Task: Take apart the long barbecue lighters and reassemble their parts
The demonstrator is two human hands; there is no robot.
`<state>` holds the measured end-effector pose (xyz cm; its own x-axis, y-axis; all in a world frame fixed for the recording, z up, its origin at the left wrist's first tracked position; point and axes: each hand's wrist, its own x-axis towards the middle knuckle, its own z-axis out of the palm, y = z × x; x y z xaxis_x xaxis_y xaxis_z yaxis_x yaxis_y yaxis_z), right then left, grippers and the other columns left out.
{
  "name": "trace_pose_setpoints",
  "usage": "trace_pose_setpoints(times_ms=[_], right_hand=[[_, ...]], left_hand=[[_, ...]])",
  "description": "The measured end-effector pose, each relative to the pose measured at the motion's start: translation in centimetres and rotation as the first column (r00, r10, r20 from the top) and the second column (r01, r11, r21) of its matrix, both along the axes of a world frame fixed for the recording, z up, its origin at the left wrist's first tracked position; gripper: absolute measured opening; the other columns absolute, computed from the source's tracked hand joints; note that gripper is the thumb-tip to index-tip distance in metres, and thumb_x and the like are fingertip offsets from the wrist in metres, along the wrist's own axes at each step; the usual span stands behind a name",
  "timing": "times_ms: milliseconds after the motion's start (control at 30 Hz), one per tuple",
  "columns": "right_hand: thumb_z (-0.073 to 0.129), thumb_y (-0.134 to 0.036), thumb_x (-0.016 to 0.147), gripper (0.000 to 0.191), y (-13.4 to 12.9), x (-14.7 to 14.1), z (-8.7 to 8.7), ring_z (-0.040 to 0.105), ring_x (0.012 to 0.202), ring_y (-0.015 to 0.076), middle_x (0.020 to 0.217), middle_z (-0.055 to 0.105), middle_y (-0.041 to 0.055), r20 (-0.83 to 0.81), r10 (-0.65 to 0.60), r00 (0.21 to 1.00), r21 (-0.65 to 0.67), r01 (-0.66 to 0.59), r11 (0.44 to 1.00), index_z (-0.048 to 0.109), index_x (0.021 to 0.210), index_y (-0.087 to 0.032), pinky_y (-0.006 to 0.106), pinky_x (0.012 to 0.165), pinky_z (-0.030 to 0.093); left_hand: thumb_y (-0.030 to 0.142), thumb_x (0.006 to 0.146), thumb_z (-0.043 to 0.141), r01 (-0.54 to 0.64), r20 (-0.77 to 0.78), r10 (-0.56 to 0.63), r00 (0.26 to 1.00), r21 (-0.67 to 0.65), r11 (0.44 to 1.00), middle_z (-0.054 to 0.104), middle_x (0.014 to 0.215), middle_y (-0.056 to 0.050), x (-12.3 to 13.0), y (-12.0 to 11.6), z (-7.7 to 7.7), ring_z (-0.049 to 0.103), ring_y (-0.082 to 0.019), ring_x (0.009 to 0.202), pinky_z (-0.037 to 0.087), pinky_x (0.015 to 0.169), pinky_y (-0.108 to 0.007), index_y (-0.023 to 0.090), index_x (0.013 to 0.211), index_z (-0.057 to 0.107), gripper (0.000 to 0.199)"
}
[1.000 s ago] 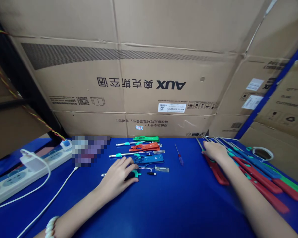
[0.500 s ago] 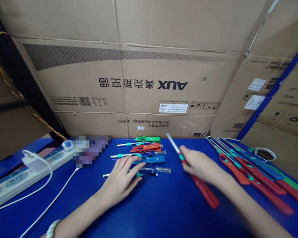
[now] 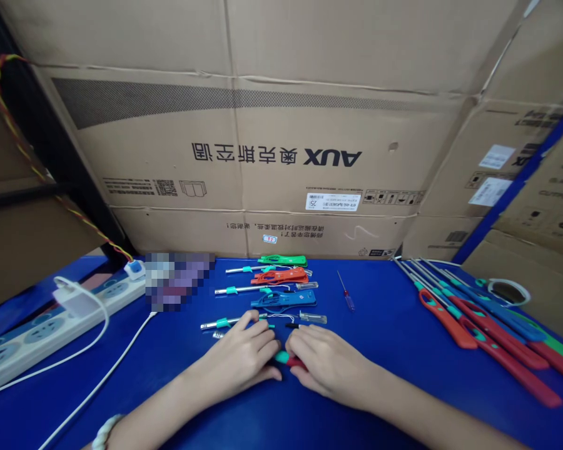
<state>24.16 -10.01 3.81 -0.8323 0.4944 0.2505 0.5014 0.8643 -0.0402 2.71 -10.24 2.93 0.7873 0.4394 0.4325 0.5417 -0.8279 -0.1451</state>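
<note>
Low over the table, a red long-nosed lighter (image 3: pixel 294 361) lies sideways between my two hands. My left hand (image 3: pixel 246 353) closes on its metal tube end, whose tip pokes out at the left. Its teal collar shows in the gap. Wrapped around the red handle is my right hand (image 3: pixel 326 359), which hides most of it. Just beyond my hands, taken-apart lighters lie in rows: a blue casing (image 3: pixel 286 301), a red-orange casing (image 3: pixel 281 275) and a green casing (image 3: pixel 284 260), with metal tubes (image 3: pixel 211 325) and clear fuel tanks (image 3: pixel 313 318).
A small screwdriver (image 3: pixel 347 299) lies right of the rows. Several whole lighters (image 3: pixel 511 356) are spread at the right, near a tape roll (image 3: pixel 509 292). A power strip (image 3: pixel 47 325) with white cables runs along the left. Cardboard (image 3: pixel 272 125) walls the back.
My right hand has brought the red lighter left and nearer, turning it sideways. My left hand has drawn back from the blue casing and now grips the lighter's tube end. The screwdriver shows.
</note>
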Motion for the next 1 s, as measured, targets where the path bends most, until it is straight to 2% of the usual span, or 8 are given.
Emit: trace_pose_setpoints(times_ms=[167,367,500,633,767,900,967,1000], right_hand=[[0.066,-0.026,0.082,0.022,0.1,0.5,1.3,0.061,0.078,0.0204,0.087,0.061,0.0033,0.039,-0.057,0.998,-0.065,0.059,0.996,0.048,0.091,-0.019,0.029,0.067,0.047],[0.06,-0.028,0.088,0.015,0.2,0.9,1.8,0.064,0.066,0.0189,0.094,0.062,0.004,0.161,-0.072,0.984,-0.026,0.077,0.997,0.052,0.096,-0.018,0.027,0.053,0.043],[0.052,-0.032,0.093,0.015,-0.4,0.9,2.1,0.063,0.067,0.0182,0.096,0.061,0.0042,0.208,-0.01,0.978,-0.177,0.048,0.983,0.053,0.099,-0.018,0.027,0.055,0.042],[0.048,-0.03,0.095,0.013,-0.9,0.9,2.8,0.061,0.077,0.0173,0.091,0.061,0.003,0.128,0.104,0.986,-0.406,-0.044,0.913,0.054,0.095,-0.018,0.026,0.064,0.043],[0.053,-0.027,0.092,0.013,-0.9,0.1,3.5,0.054,0.067,0.0136,0.077,0.056,-0.0011,0.082,0.128,0.988,-0.555,-0.062,0.83,0.053,0.082,-0.018,0.023,0.059,0.04],[0.048,-0.029,0.094,0.016,-0.7,0.3,3.9,0.049,0.05,0.0101,0.056,0.045,-0.0079,0.108,0.163,0.981,-0.784,-0.017,0.62,0.05,0.081,-0.019,0.02,0.048,0.037],[0.045,-0.03,0.096,0.016,-0.7,1.0,3.8,0.054,0.054,0.011,0.059,0.049,-0.0071,0.128,0.143,0.981,-0.78,0.01,0.626,0.051,0.085,-0.019,0.02,0.051,0.04],[0.046,-0.03,0.095,0.016,-0.7,1.4,3.5,0.057,0.061,0.0124,0.067,0.054,-0.0045,0.124,0.113,0.986,-0.71,0.008,0.705,0.052,0.086,-0.019,0.021,0.056,0.042]], left_hand=[[0.027,0.103,0.029,-0.04,0.008,0.04,0.999,0.044,0.998,0.056,0.068,-0.002,-0.1,-0.2,0.2,0.05,-0.017,0.065,0.033,0.08,-0.036,0.016,0.076,0.054,0.038],[0.027,0.102,0.029,-0.082,-0.038,0.085,0.996,0.081,0.993,0.058,0.072,-0.004,0.5,-0.8,1.3,0.051,-0.02,0.068,0.033,0.076,-0.036,0.016,0.083,0.055,0.034],[0.022,0.102,0.024,-0.09,-0.118,0.104,0.987,0.123,0.988,0.056,0.071,-0.005,0.7,-1.8,0.9,0.048,-0.02,0.065,0.034,0.074,-0.036,0.016,0.077,0.053,0.039],[0.02,0.101,0.021,-0.074,-0.125,0.092,0.988,0.143,0.987,0.059,0.075,-0.006,0.2,-2.9,0.3,0.051,-0.022,0.068,0.035,0.076,-0.039,0.015,0.079,0.053,0.039],[0.021,0.101,0.024,-0.077,-0.107,0.095,0.99,0.157,0.985,0.06,0.08,-0.008,-0.1,-3.8,-0.3,0.052,-0.022,0.07,0.034,0.079,-0.041,0.015,0.081,0.053,0.036],[0.019,0.101,0.024,-0.088,-0.081,0.105,0.991,0.184,0.979,0.062,0.083,-0.009,-1.3,-3.9,-0.5,0.054,-0.023,0.074,0.033,0.083,-0.042,0.016,0.083,0.055,0.036],[0.016,0.101,0.019,-0.149,-0.064,0.164,0.984,0.2,0.969,0.062,0.084,-0.009,-2.8,-3.7,-0.5,0.055,-0.024,0.076,0.031,0.082,-0.041,0.016,0.083,0.055,0.04],[0.017,0.101,0.017,-0.185,-0.081,0.201,0.976,0.171,0.968,0.061,0.078,-0.007,-3.7,-3.6,-0.5,0.054,-0.023,0.072,0.031,0.08,-0.04,0.016,0.079,0.054,0.044]])
